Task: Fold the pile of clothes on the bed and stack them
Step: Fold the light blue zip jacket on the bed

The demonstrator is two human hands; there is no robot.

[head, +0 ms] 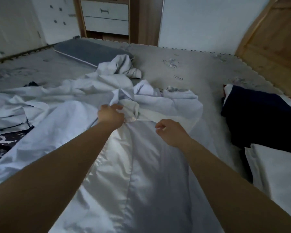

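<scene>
A pale blue-white garment (129,165) lies spread lengthwise on the bed in front of me, with a seam running down its middle. My left hand (110,114) rests at its far end, fingers curled on a bunched fold of the cloth. My right hand (170,132) hovers just to the right of it, fingers loosely bent and holding nothing. Beyond the hands a crumpled pile of pale clothes (118,78) spreads across the middle of the bed and off to the left.
A dark navy garment (259,115) and a white folded piece (275,165) lie at the right. A dark patterned cloth (3,143) shows at the left. A grey pillow (89,51) lies at the bed's far side, with a white drawer unit (106,15) behind.
</scene>
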